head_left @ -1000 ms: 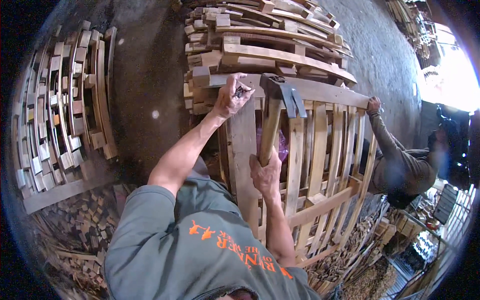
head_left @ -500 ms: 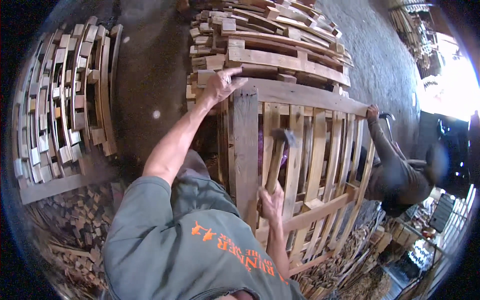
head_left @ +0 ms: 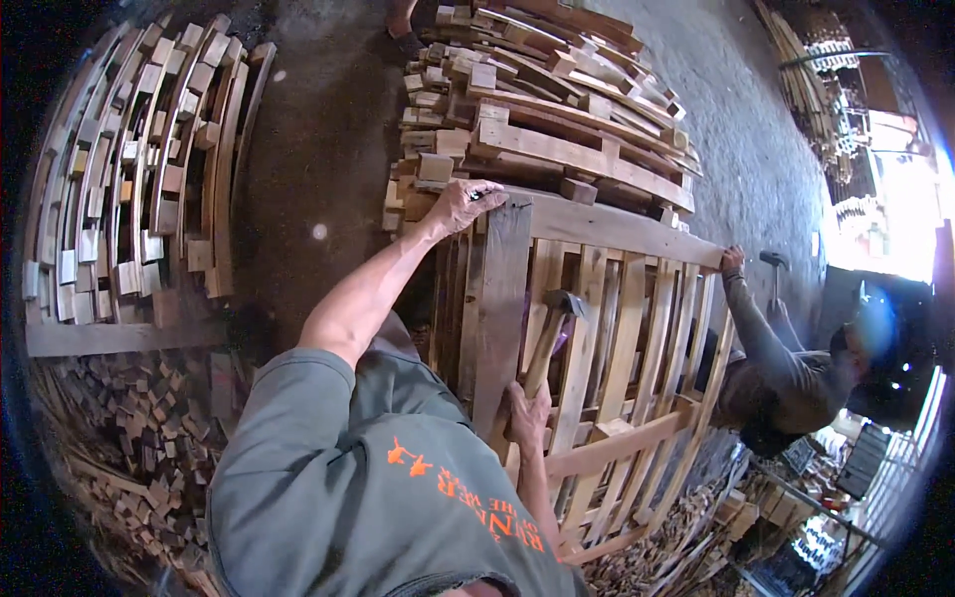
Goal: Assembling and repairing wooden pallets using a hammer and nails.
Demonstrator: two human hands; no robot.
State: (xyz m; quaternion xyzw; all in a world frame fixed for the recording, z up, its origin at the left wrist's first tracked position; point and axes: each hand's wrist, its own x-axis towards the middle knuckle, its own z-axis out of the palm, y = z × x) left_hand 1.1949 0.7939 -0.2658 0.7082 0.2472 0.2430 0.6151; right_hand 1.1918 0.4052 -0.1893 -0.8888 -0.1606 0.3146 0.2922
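A wooden pallet stands on edge in front of me, its slats facing right. At its top near corner is my left hand, the fingers drawn together in a pinch beside the end of the top board. Whatever they hold is too small to make out. My right hand is wrapped round the wooden handle of a hammer, low in front of the slats. The hammer's metal head points up, below the top board.
Across the pallet, a co-worker has one hand on the top board's far end and lifts another hammer. Stacked pallets rise behind; more pallets stand at left. Wood offcuts cover the lower left floor.
My left hand's fingers have drawn together at the corner. My right hand still grips the hammer, slightly lower in the picture. The co-worker's hammer is turned more upright. The whole view has shifted.
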